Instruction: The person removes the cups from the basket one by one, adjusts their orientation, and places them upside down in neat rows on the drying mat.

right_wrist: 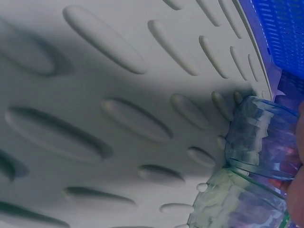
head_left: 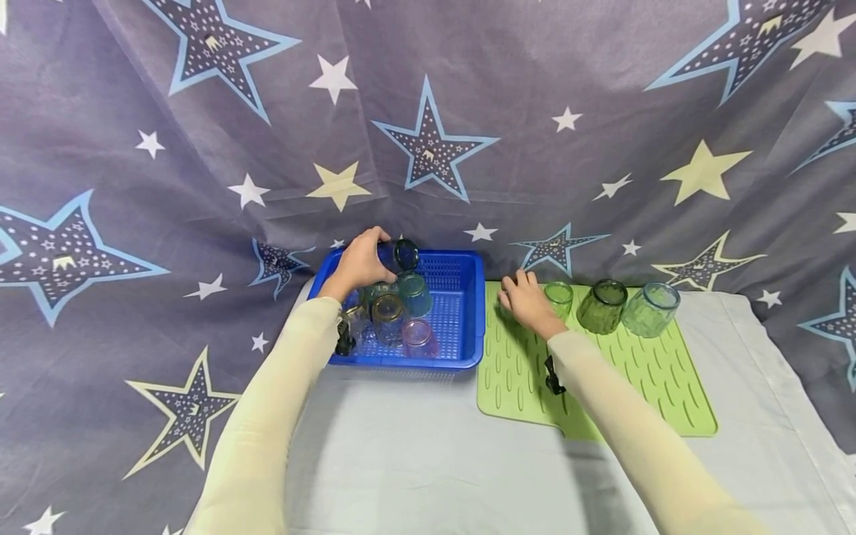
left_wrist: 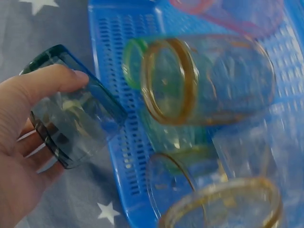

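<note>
My left hand [head_left: 364,258] grips a dark blue glass [head_left: 399,255], tilted on its side over the back of the blue basket [head_left: 471,362]. In the left wrist view, the thumb [left_wrist: 59,78] lies along this glass [left_wrist: 76,114], and the other fingers wrap its far side. My right hand [head_left: 527,301] is low over the back left corner of the green mat [head_left: 518,397], fingers bent downward. Hidden under it in the head view, a bluish glass [right_wrist: 259,137] stands on the mat with the right fingers [right_wrist: 297,190] around its upper end. A green glass [head_left: 559,296] stands right beside it.
In the basket lie several glasses, among them a pink glass [head_left: 419,338], an amber-rimmed glass [head_left: 388,316] and a teal glass [head_left: 414,293]. A dark green glass [head_left: 602,306] and a light blue glass [head_left: 651,310] stand along the mat's back edge. A star-patterned cloth [head_left: 428,44] hangs behind.
</note>
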Demonstrator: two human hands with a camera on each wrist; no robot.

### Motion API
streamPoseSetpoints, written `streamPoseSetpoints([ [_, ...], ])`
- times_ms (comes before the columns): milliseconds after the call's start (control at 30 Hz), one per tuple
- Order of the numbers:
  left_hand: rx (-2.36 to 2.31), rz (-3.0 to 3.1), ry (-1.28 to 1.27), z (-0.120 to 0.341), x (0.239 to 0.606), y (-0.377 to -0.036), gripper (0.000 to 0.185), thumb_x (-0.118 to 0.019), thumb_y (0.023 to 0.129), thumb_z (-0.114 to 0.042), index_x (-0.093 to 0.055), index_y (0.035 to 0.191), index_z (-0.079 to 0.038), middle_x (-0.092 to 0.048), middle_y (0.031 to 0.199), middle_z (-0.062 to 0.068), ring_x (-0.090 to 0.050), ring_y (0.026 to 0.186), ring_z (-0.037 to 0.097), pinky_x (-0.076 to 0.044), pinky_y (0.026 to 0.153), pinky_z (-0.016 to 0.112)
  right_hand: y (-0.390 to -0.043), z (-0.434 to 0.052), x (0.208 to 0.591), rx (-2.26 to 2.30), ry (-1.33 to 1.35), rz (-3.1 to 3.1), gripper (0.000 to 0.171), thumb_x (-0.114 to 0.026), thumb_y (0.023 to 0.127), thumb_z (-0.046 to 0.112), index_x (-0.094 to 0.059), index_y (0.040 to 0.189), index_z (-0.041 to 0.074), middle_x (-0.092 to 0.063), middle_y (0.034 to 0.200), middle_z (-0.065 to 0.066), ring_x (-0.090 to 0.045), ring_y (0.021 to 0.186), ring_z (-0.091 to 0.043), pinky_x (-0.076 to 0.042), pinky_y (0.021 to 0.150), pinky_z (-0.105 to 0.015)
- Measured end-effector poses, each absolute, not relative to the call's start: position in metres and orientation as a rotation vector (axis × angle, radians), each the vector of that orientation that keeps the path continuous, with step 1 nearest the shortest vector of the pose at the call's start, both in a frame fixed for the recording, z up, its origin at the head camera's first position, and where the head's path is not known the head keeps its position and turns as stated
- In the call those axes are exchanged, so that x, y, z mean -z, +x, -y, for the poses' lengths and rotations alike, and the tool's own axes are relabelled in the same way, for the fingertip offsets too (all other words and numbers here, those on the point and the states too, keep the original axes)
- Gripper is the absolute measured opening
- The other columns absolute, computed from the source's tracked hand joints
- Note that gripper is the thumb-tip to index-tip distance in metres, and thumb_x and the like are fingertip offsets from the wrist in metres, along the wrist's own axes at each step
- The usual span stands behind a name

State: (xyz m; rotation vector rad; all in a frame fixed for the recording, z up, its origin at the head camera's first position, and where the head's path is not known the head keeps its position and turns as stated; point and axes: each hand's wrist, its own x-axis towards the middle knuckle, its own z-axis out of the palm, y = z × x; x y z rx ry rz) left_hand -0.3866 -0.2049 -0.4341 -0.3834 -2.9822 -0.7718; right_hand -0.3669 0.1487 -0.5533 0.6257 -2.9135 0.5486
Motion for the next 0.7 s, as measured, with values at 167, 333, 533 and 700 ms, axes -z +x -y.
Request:
streamPoseSetpoints([
  [167,1.097,2.867,-0.393,0.199,0.432,-0.379,0.073,-0.093,0.070,-0.015,-0.054,0.130,-0.002,-0.059,0.135,0.017,-0.055,0.127,0.035,-0.047,0.108,0.050,-0.366,-0.148,0.553,-0.560,0.612,2.921,0.018,-0.049,0.108,0.022,-0.053,0.108,0.004,-0.046,0.114,-0.023,-0.039,0.104,-0.038,-0.042,0.087,-0.053],
  [333,1.345,2.801,-0.349,0.189,0.426,-0.370,0.073,-0.093,0.071,-0.018,-0.053,0.131,-0.004,-0.057,0.133,0.016,-0.055,0.125,0.032,-0.049,0.105,0.049,-0.366,-0.148,0.551,-0.564,0.611,2.926,0.018,-0.049,0.108,0.022,-0.052,0.108,0.004,-0.045,0.115,-0.023,-0.038,0.105,-0.038,-0.041,0.087,-0.053],
  [533,1.490,2.785,-0.302,0.174,0.422,-0.361,0.072,-0.092,0.074,-0.022,-0.053,0.132,-0.005,-0.056,0.132,0.015,-0.054,0.122,0.031,-0.048,0.104,0.049,-0.365,-0.149,0.549,-0.562,0.626,2.932,0.019,-0.046,0.109,0.022,-0.052,0.110,0.004,-0.045,0.115,-0.023,-0.038,0.105,-0.039,-0.041,0.088,-0.054],
  [700,1.550,2.761,-0.312,0.164,0.424,-0.359,0.067,-0.091,0.075,-0.023,-0.056,0.130,-0.007,-0.057,0.133,0.015,-0.054,0.124,0.031,-0.048,0.106,0.049,-0.364,-0.149,0.547,-0.565,0.638,2.950,0.021,-0.044,0.109,0.023,-0.052,0.111,0.003,-0.044,0.114,-0.023,-0.038,0.105,-0.039,-0.040,0.089,-0.054],
])
